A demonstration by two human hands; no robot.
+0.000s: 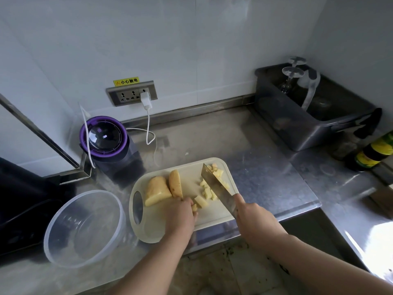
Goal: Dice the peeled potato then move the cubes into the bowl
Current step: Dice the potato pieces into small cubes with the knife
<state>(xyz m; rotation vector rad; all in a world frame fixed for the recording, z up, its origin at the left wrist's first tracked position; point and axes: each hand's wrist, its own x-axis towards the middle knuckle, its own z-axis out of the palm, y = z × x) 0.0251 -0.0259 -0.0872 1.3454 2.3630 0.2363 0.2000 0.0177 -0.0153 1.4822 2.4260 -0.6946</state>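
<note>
A cream cutting board lies on the steel counter. On it lie a large peeled potato piece, a thick slice leaning beside it, and several yellow cubes to the right. My left hand curls its fingers over a potato strip near the board's middle. My right hand grips the handle of a cleaver, its blade slanting across the cubes. A clear plastic bowl stands left of the board with nothing visible inside.
A purple-rimmed appliance with a white cable stands behind the board, plugged into a wall socket. A grey bin with upturned glasses sits at the back right, a dark bottle beside it. A black object lies left.
</note>
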